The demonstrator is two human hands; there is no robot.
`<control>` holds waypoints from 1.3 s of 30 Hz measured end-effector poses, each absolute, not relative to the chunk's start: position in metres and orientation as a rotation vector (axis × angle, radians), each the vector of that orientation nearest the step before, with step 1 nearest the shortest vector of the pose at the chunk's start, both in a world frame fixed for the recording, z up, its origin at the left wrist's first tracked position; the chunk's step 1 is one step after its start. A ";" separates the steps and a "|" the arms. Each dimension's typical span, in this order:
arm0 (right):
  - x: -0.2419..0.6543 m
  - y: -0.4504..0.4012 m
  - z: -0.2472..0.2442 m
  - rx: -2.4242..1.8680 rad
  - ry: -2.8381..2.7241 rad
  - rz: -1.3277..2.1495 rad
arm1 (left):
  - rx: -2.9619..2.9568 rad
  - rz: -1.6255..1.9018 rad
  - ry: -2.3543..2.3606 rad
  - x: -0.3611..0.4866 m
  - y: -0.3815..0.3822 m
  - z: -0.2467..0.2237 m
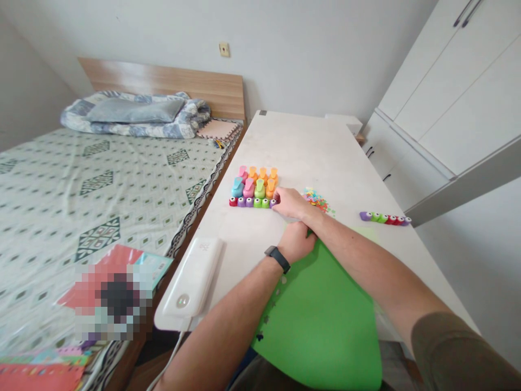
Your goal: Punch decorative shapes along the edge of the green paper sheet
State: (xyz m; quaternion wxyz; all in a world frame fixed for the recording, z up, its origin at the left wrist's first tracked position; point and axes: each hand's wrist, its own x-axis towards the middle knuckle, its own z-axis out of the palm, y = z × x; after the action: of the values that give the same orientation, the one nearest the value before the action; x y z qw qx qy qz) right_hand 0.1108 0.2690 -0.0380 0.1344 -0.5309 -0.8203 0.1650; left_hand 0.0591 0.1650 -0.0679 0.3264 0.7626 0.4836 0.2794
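Craft punches (254,190) stand packed in tight rows on the white table (325,146), with pink, orange, blue and green levers behind a line of small coloured bases, an arrangement that keeps them together and within easy reach. The right hand (288,203) stretches across to the end of that front line, its fingers lying extended and loosely together, with the fingertips (275,197) touching a purple base rather than closing around it. The left hand (297,243) sits lower, at the top of a green sheet (321,320) whose far part rests on the table while the rest droops over the near edge; it seems placed there to steady the sheet, though the right forearm hides enough that I cannot tell whether it pinches the sheet or simply presses on it. Small holes (281,280) are cut along the sheet's edge. A scatter of tiny multicoloured cut shapes (316,200) lies just beyond the right hand, a second line of punches (385,218) sits well off to the right, and a white power bank (191,277) rests beside the left forearm.
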 end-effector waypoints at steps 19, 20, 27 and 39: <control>0.112 0.268 -0.038 -1.548 -2.415 0.413 | 1.974 0.753 1.248 0.058 0.166 -0.069; 0.112 0.268 -0.038 -1.547 -2.415 0.417 | 1.972 0.758 1.245 0.058 0.166 -0.069; 0.121 0.263 -0.023 -1.472 -2.265 0.402 | 1.990 0.764 1.205 0.058 0.166 -0.066; 0.267 0.210 -0.001 -1.493 -1.758 0.252 | 2.046 0.727 1.301 0.058 0.163 -0.058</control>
State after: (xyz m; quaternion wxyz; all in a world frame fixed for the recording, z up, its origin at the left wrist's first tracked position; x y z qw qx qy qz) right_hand 0.2671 0.2103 -0.0015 0.3992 -0.5900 -0.6947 0.0996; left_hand 0.0582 0.1631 -0.0580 0.3005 0.7711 0.4901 0.2738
